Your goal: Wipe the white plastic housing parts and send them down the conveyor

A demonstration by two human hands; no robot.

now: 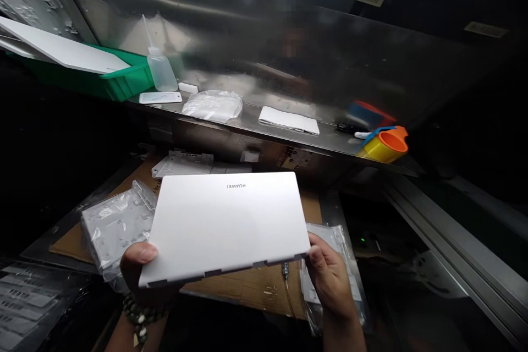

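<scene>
A white plastic cover (226, 225) with an upside-down HUAWEI mark is held up in front of me, its near edge notched. My left hand (142, 264) grips its lower left corner, thumb on top and a beaded bracelet at the wrist. At the lower right corner, my right hand (328, 269) pinches the edge. Behind the cover lies cardboard (247, 291) on the bench. A bagged plastic part (117, 225) sits to the left, and another bagged part (330, 236) lies by my right hand. Another white molded part (183, 165) rests just beyond the cover.
On the metal shelf stand a green bin (127, 80) with white panels, a squeeze bottle (162, 69), a clear plastic bag (213, 104), a folded white cloth (289, 120) and a yellow-orange tape dispenser (383, 146). Bagged parts (28, 302) lie lower left. A metal rail (454, 231) runs along the right.
</scene>
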